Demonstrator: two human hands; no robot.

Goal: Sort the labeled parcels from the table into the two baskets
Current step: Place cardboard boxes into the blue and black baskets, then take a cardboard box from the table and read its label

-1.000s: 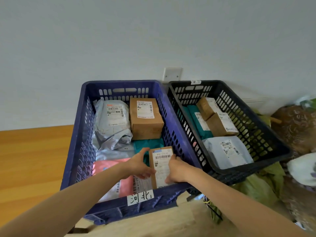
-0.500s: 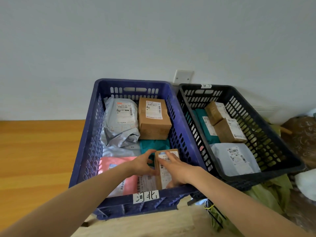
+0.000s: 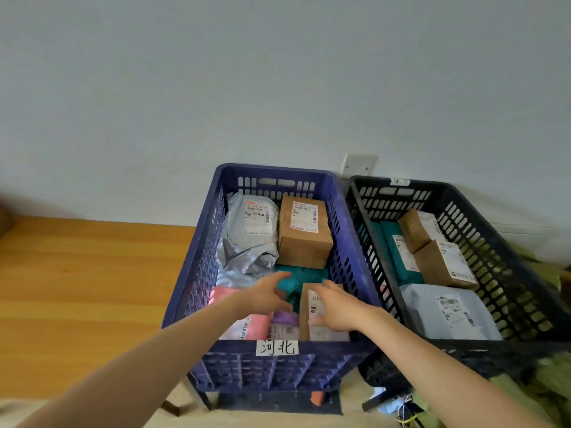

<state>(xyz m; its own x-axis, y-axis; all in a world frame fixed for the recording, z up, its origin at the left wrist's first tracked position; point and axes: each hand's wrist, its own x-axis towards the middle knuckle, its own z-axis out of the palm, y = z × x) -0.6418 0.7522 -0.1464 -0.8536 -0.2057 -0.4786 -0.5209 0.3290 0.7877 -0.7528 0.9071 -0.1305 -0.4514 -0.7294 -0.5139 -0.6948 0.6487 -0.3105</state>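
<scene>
Reaching into the blue basket (image 3: 197,273), a person lays the right hand (image 3: 336,310) flat on the label of a small brown parcel (image 3: 305,304), fingers nearly straight and close together. The parcel stands on edge at the basket's near right corner, against the front wall. The left hand (image 3: 265,293) hovers just beside it over a teal parcel (image 3: 298,278), fingers loose and slightly spread, holding nothing; whether its thumb touches the brown parcel cannot be told. Around them in the blue basket lie a grey mailer (image 3: 250,236) and a brown box (image 3: 304,233) at the far end, and a pink parcel (image 3: 225,296) and a purple parcel (image 3: 285,318) near the front. A handwritten paper tag (image 3: 277,347) is stuck to the front rim. The black basket (image 3: 494,242) just to the right holds two brown boxes (image 3: 441,264), a teal packet (image 3: 398,251) and a grey bag (image 3: 445,313).
</scene>
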